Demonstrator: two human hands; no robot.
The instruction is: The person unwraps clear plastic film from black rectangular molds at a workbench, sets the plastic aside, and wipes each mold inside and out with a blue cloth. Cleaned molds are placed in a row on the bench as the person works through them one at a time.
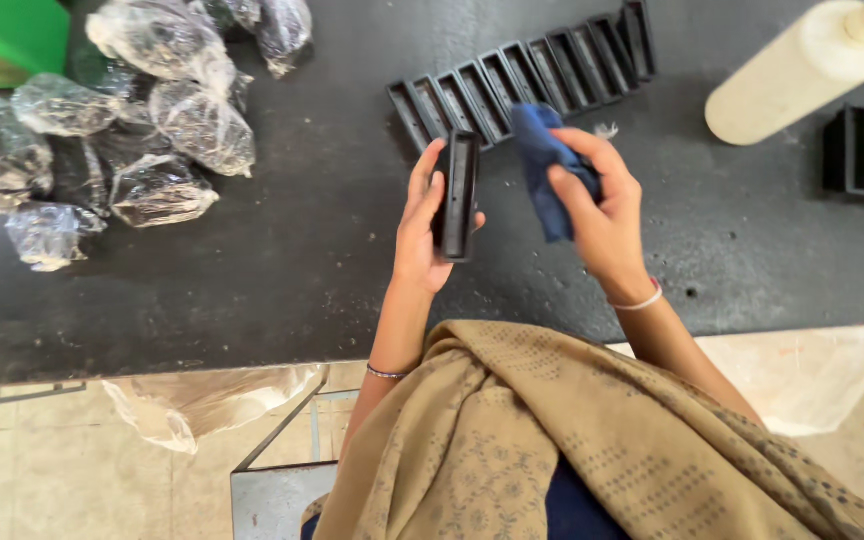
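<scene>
At the far left of the dark bench (pixel 252 280) lay a heap of clear plastic bags (pixel 142 130) holding dark pieces. Nearer the middle, the left hand (pixel 422 225) was closed around a black rectangular frame part (pixel 459 195), held above the bench on edge, its long axis running near to far and its far end tipped slightly away from the person. Just right of it, the right hand (pixel 597 205) pinched a bunched blue cloth (pixel 544 165), close beside the part but apparently not touching it. This looked like the wiping step; the next move would call for bringing cloth against the part. Beyond stood a row of similar black parts (pixel 527 75), and far right a cream bottle (pixel 802 70) lay tilted.
</scene>
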